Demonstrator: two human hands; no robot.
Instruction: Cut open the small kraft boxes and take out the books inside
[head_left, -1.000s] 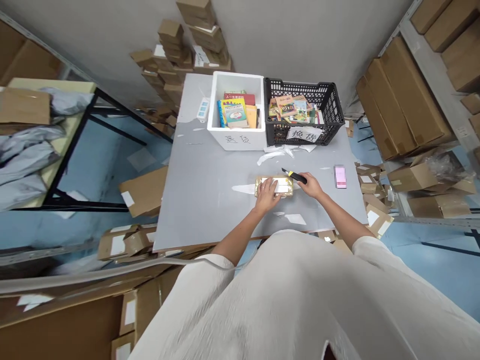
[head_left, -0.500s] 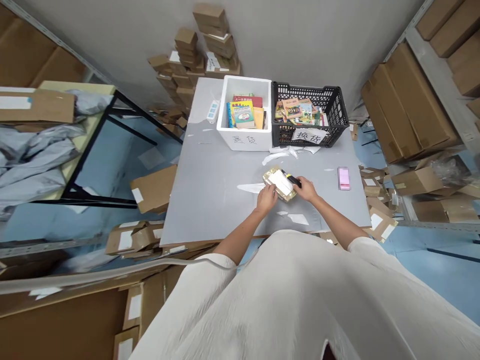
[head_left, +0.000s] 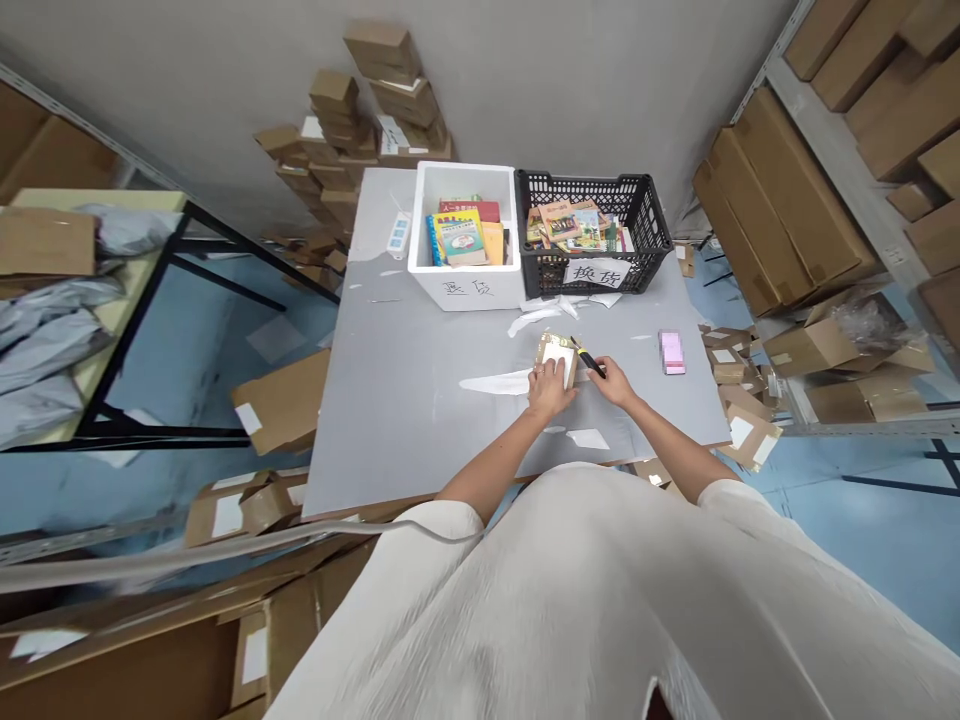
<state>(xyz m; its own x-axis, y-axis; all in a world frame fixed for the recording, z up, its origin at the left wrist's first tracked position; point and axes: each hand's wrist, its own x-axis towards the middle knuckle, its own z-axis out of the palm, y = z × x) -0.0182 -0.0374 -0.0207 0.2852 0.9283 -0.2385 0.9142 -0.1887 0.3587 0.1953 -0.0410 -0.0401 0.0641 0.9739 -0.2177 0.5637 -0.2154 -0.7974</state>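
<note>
A small taped cardboard parcel (head_left: 550,347) with a white label lies on the grey table (head_left: 390,400). My left hand (head_left: 551,388) rests on top of it, fingers spread over the label and covering its lower part. Just right of the parcel, my right hand (head_left: 613,382) grips a black and yellow box cutter (head_left: 589,360). The cutter's tip points up and left, close to the parcel's upper right edge; whether it touches cannot be told. Torn white paper strips (head_left: 495,384) lie around the parcel.
At the table's back stand a white foam box (head_left: 469,290) and a black plastic crate (head_left: 652,230), both holding books. A pink-screened phone (head_left: 672,353) lies to the right, a power strip (head_left: 399,234) at the back left. Cardboard boxes (head_left: 281,400) surround the table on the floor and shelves.
My left hand has moved from the parcel's lower left edge onto its top, fingers now spread. The parcel has turned more upright in view. The cutter has swung to a steeper angle.
</note>
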